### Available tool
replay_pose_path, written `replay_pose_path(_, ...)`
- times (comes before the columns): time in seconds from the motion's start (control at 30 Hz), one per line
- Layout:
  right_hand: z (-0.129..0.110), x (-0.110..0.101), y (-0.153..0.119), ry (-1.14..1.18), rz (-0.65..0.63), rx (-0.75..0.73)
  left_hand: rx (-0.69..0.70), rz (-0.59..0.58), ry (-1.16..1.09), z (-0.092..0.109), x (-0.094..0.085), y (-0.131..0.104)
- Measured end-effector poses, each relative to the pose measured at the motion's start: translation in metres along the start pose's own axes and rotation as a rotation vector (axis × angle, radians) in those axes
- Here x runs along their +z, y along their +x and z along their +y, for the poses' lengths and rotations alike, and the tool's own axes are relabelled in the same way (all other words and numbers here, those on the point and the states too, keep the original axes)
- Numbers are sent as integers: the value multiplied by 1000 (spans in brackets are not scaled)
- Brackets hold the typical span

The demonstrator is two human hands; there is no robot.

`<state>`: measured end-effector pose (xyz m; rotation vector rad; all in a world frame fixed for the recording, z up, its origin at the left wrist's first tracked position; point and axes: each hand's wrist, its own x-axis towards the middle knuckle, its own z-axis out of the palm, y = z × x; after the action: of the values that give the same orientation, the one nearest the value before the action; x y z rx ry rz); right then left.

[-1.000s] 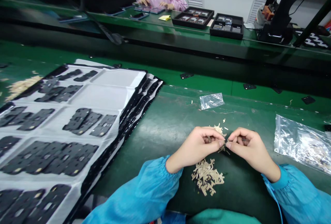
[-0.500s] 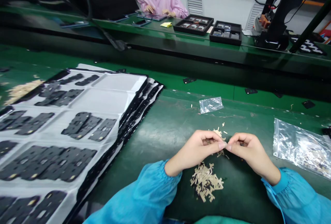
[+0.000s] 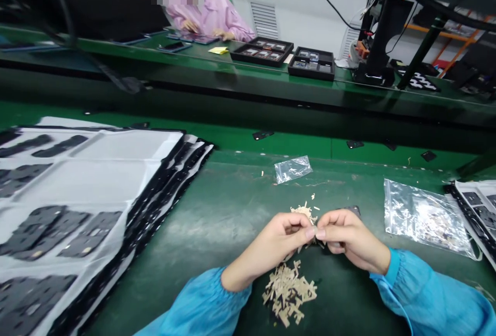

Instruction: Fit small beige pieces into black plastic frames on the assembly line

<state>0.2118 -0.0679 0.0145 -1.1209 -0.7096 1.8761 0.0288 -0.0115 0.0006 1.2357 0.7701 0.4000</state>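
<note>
My left hand (image 3: pixel 289 232) and my right hand (image 3: pixel 344 232) meet fingertip to fingertip above the green table, each closed in a pinch. Something tiny is between them, too small to name. Just below lies a loose pile of small beige strips (image 3: pixel 289 292). Another heap of thin beige slivers (image 3: pixel 304 212) is partly hidden behind my fingers. A dark flat piece (image 3: pixel 353 211) shows behind my right hand, mostly covered by it.
Stacked white-lined trays (image 3: pixel 127 155) with black flat parts (image 3: pixel 87 235) fill the left. A small clear bag (image 3: pixel 293 169) lies beyond my hands. A larger zip bag (image 3: pixel 430 219) of small pieces is at right, beside another tray (image 3: pixel 476 196). Across the bench sits a person in pink (image 3: pixel 217 10).
The view has swung right, so the tray at the right edge now shows. My hands stay pinched together, and the dark flat piece has come into sight behind my right hand.
</note>
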Motion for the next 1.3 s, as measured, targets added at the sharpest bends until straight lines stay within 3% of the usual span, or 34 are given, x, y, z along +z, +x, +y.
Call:
replay_pose_path(0.1, -13, -7, 1, -95, 34, -52, -5, 34, 4, -1, 1, 2)
replay_pose_path(0.17, -35, -23, 6, -273, 177, -144, -13, 76, 18, 2, 1, 2)
replay_pose_path(0.2, -49, -36, 9, -404, 317, -223, -24, 97, 27, 4, 2, 2)
replay_pose_path(0.3, -98, -86, 26, -499, 592, -341, -41, 134, 52, 8, 2, 1)
replay_pose_path(0.43, -139, -148, 59, -636, 949, -315, 11, 139, 77, 7, 2, 2)
replay_pose_path(0.53, -142, -167, 88, -755, 1105, -247, 33, 156, 89, 5, 2, 3)
replay_pose_path(0.73, -132, -166, 134, -862, 1259, -91, 66, 173, 102, 5, -2, 3)
replay_pose_path(0.9, -142, -167, 129, -843, 1182, -112, 107, 177, 119, 3, -4, 4)
replay_pose_path(1.03, -134, -142, 108, -780, 993, -260, 197, 258, 215, -1, -3, 3)
replay_pose_path(1.17, -93, -86, 72, -654, 640, -317, 438, 488, 534, -8, -2, 0)
replay_pose_path(1.3, -44, -38, 34, -409, 193, -218, 704, 543, 737, -15, -2, -3)
